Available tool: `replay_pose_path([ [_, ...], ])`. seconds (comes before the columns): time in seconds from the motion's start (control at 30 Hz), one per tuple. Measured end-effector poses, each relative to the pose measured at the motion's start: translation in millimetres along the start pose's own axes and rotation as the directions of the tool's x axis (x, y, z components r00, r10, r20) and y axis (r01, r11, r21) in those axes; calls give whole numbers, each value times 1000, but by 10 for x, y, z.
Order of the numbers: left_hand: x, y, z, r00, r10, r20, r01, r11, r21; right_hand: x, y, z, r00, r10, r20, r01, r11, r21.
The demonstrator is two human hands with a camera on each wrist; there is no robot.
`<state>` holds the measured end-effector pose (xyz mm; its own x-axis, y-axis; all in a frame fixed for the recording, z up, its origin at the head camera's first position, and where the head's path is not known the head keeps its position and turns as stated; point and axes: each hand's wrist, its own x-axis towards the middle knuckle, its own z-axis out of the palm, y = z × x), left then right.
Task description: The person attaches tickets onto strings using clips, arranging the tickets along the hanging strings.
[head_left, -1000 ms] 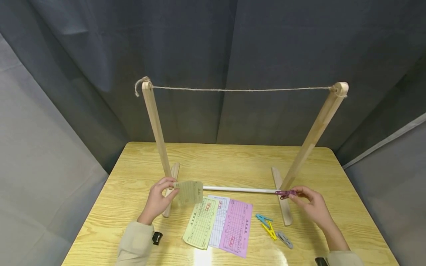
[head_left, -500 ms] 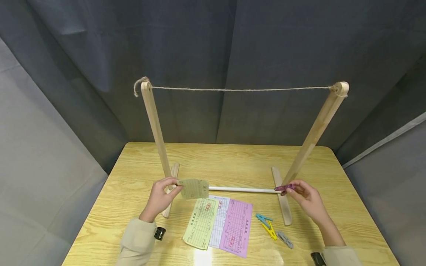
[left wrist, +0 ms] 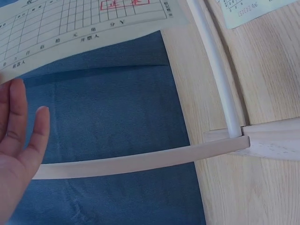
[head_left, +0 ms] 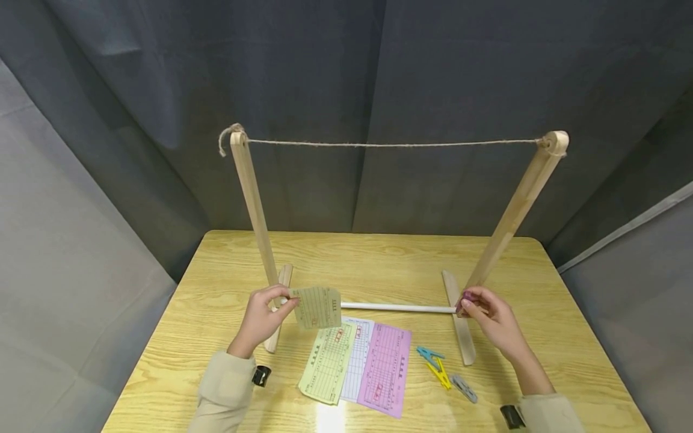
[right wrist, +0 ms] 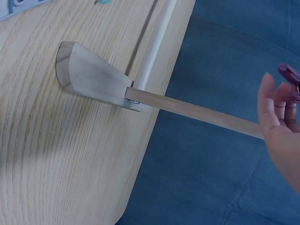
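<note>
what worries me first is the hold on the yellowish slip (head_left: 318,308): the left hand (head_left: 261,319) pinches it only along its left side, between thumb and fingers, so a loosened pinch or a quick swing could crease it or let it fall. the right hand (head_left: 495,322) grasps the purple clothespin (head_left: 467,296) near the right end of the white rod (head_left: 397,308); its fingers cover much of it (from my seat i can't tell whether its jaws are parted), and a clumsy turn could drop it. a sleeve knocking the right post (head_left: 514,213), at the rod's right end, could shake the string (head_left: 390,145) stretched above the rod. as for the slip, i see thin paper with a printed grid and a red boxed mark, its lower edge gently bowed in the left wrist view. it is raised, hiding the rod's left part in the head view. other sheets (head_left: 354,361) and loose clothespins (head_left: 440,374) lie in front of the rod.
</note>
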<state>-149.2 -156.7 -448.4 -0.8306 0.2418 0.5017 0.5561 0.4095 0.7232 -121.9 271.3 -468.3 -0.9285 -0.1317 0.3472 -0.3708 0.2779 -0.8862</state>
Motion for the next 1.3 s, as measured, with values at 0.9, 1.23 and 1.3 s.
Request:
replay_pose_path([
  [0.9,238,344,-174,998,12,-56,-13,1000,-19,83,9,27,999,-43,-1,43,994,101],
  [1.23,313,527,-244,989,79,-128,-100,980,-172,67,-45,28,996,55,-68,-60,995,-74],
  [1.3,318,536,-257,988,65,-137,-90,979,-183,62,-52,23,993,88,-81,-98,988,-120],
])
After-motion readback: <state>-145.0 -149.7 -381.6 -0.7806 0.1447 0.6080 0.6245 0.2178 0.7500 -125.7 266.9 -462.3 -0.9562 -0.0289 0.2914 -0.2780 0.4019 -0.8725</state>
